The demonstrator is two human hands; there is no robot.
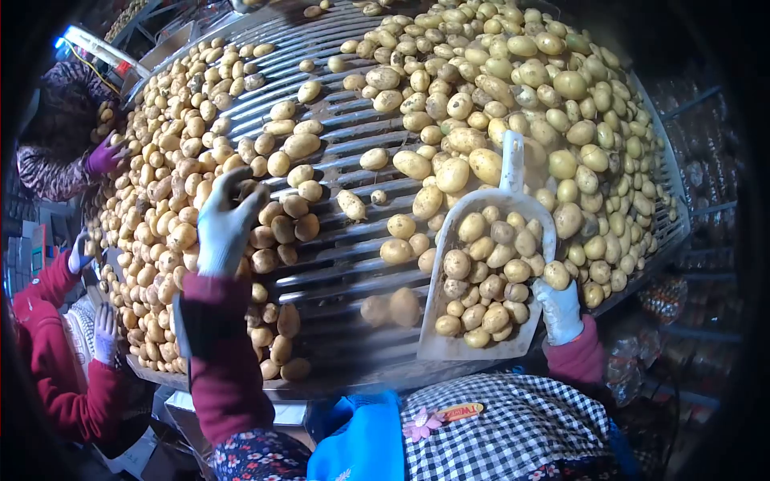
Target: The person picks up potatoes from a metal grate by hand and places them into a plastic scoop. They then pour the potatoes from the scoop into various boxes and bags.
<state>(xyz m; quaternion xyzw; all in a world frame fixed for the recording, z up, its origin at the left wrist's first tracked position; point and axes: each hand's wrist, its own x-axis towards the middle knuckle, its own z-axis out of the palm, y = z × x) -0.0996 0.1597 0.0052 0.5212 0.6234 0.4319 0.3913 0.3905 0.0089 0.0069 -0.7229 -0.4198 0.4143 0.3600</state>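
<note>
while the left hand [223,228] spreads its grip open over potatoes [172,208] at centre left of the roller surface [345,256], the right hand [559,309] clasps the rim of a white scoop [489,276], tilted to keep its potatoes in.

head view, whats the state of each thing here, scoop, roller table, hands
scoop: loaded with potatoes, lying on the table, handle pointing away
roller table: bare bars mid-table, potatoes heaped at both sides
left hand: gloved, fingers spread on the left heap
right hand: gloved, at the scoop's near right corner
</note>
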